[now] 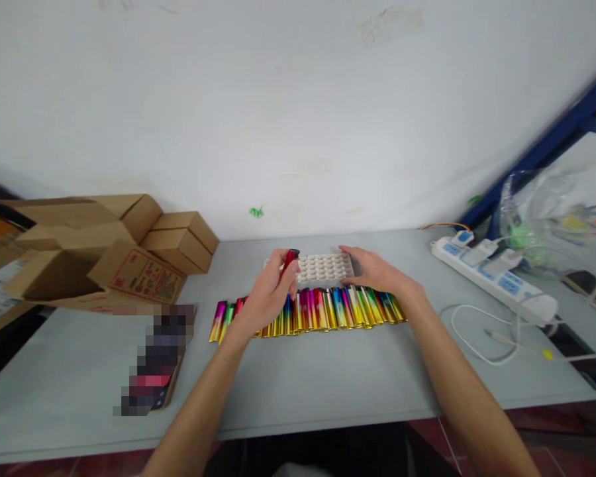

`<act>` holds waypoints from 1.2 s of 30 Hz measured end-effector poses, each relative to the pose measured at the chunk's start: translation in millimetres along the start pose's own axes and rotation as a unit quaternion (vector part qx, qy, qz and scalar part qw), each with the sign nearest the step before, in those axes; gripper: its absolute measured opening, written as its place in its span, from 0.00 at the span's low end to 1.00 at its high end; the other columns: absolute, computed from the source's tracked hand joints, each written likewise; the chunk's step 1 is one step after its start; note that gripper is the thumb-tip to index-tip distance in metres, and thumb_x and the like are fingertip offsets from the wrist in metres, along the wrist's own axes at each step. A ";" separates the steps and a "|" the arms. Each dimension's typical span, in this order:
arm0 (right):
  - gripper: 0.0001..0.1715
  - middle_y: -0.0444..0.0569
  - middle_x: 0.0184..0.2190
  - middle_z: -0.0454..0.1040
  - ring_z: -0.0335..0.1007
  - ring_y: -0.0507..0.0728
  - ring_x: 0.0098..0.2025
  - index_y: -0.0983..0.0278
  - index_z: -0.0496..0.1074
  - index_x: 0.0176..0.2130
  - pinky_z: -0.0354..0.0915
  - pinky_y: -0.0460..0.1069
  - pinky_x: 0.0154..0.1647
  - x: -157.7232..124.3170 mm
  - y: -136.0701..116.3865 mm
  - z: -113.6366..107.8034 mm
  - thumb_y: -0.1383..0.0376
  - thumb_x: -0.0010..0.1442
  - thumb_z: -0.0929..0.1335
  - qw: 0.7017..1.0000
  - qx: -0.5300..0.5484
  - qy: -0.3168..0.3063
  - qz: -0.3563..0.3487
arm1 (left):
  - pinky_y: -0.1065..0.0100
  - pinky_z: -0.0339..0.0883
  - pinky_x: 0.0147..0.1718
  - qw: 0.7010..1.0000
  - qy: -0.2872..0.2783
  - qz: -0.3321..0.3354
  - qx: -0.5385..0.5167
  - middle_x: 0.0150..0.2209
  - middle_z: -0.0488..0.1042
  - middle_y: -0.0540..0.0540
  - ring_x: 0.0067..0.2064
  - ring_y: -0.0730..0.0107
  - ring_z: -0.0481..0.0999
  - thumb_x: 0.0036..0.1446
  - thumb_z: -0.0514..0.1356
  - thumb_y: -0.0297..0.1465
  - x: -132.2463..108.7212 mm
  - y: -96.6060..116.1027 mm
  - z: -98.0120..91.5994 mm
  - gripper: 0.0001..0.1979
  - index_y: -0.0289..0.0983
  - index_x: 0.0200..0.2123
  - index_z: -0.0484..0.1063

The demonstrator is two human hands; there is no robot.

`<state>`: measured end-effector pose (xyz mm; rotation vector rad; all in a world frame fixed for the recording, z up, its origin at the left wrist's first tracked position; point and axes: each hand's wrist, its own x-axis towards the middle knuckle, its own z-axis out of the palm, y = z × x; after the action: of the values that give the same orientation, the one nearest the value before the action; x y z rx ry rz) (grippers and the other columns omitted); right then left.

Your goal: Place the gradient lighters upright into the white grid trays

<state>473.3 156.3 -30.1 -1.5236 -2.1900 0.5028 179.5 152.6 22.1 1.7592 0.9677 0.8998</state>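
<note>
Between the thumb and fingers of my left hand [273, 291] is a red lighter [288, 260] with a dark top, held tilted over the left part of a white moulded tray [322, 267]. The tray has rows of small rounded pockets or bumps; my hand hides its left end. My right hand [370, 270] grips the tray's right end, thumb on the near side and fingers on the far side. Just in front of the tray lies a long row of shiny lighters [322, 310] in gold, pink, blue and green. Both hands and wrists cover parts of that row.
Cardboard boxes [179, 242], one of them with open flaps, stand at the left. A blurred-out flat item [153, 361] lies nearer. At right are a white power strip [491, 275] with plugs, a white cable [481, 358] and a clear plastic bag [541, 212]. A wall rises behind.
</note>
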 end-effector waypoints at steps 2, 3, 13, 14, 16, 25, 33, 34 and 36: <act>0.53 0.63 0.69 0.64 0.63 0.69 0.69 0.65 0.59 0.71 0.60 0.64 0.71 -1.8 1.7 0.4 0.66 0.53 0.78 1.000 0.017 0.007 -0.008 | 0.65 0.75 0.39 0.999 -0.032 0.030 0.002 0.35 0.72 0.49 0.35 0.69 0.77 0.72 0.53 0.41 11.7 3.2 6.7 0.13 0.39 0.48 0.69; 0.54 0.63 0.68 0.65 0.64 0.69 0.69 0.66 0.58 0.72 0.61 0.64 0.70 -2.6 2.7 0.4 0.67 0.53 0.78 1.000 0.023 0.008 -0.007 | 0.64 0.76 0.42 0.998 -0.038 0.045 0.010 0.41 0.73 0.45 0.41 0.67 0.78 0.71 0.55 0.41 19.4 5.2 10.5 0.13 0.39 0.48 0.72; 0.62 0.66 0.62 0.72 0.71 0.70 0.62 0.67 0.47 0.74 0.65 0.64 0.64 -3.3 3.2 -1.3 0.66 0.52 0.78 0.999 0.043 0.020 0.017 | 0.57 0.77 0.50 0.989 -0.110 0.078 0.053 0.41 0.85 0.40 0.43 0.55 0.84 0.58 0.68 0.37 114.0 -7.9 56.4 0.13 0.34 0.41 0.81; 0.63 0.66 0.62 0.73 0.72 0.70 0.62 0.66 0.46 0.75 0.64 0.64 0.64 -3.5 2.9 -0.8 0.66 0.52 0.79 0.999 0.043 0.024 0.024 | 0.57 0.77 0.49 0.988 -0.120 0.079 0.061 0.41 0.85 0.40 0.43 0.55 0.84 0.57 0.68 0.37 118.7 -11.1 58.6 0.13 0.34 0.40 0.80; 0.65 0.65 0.62 0.73 0.72 0.70 0.62 0.64 0.45 0.75 0.64 0.64 0.64 -3.9 2.8 0.1 0.67 0.52 0.79 0.998 0.045 0.028 0.034 | 0.56 0.78 0.48 0.984 -0.135 0.082 0.075 0.41 0.85 0.40 0.43 0.55 0.85 0.58 0.67 0.38 125.4 -16.9 61.1 0.14 0.33 0.41 0.80; 0.66 0.68 0.62 0.71 0.70 0.72 0.63 0.67 0.41 0.76 0.64 0.65 0.64 -5.1 2.3 5.2 0.66 0.53 0.79 0.997 0.053 0.027 0.038 | 0.58 0.75 0.50 0.962 -0.199 0.116 0.144 0.42 0.85 0.41 0.45 0.55 0.84 0.60 0.65 0.35 137.0 -20.3 60.8 0.11 0.35 0.43 0.81; 0.47 0.63 0.66 0.69 0.67 0.69 0.66 0.65 0.61 0.69 0.62 0.64 0.68 -18.4 0.9 -22.0 0.59 0.57 0.77 0.996 0.028 0.080 0.027 | 0.57 0.77 0.48 0.961 -0.190 0.113 0.167 0.39 0.85 0.40 0.43 0.54 0.85 0.60 0.65 0.31 132.1 -14.4 67.8 0.07 0.36 0.39 0.81; 0.40 0.62 0.64 0.71 0.69 0.68 0.64 0.65 0.65 0.66 0.63 0.63 0.67 -26.0 2.3 -30.7 0.58 0.59 0.76 0.994 0.019 0.097 0.036 | 0.56 0.77 0.49 0.962 -0.185 0.110 0.165 0.40 0.86 0.39 0.43 0.54 0.85 0.60 0.65 0.31 130.4 -15.1 67.5 0.08 0.35 0.41 0.81; 0.29 0.59 0.55 0.78 0.77 0.65 0.54 0.65 0.71 0.61 0.70 0.61 0.60 -46.2 5.0 -45.7 0.58 0.64 0.72 0.989 0.006 0.130 0.076 | 0.55 0.77 0.50 0.967 -0.168 0.102 0.161 0.42 0.85 0.38 0.45 0.54 0.85 0.58 0.67 0.33 125.2 -16.8 65.7 0.14 0.34 0.47 0.80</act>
<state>515.8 116.9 -0.4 -1.6564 -1.8803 0.3415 286.6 245.0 5.7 2.2342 0.7470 0.5595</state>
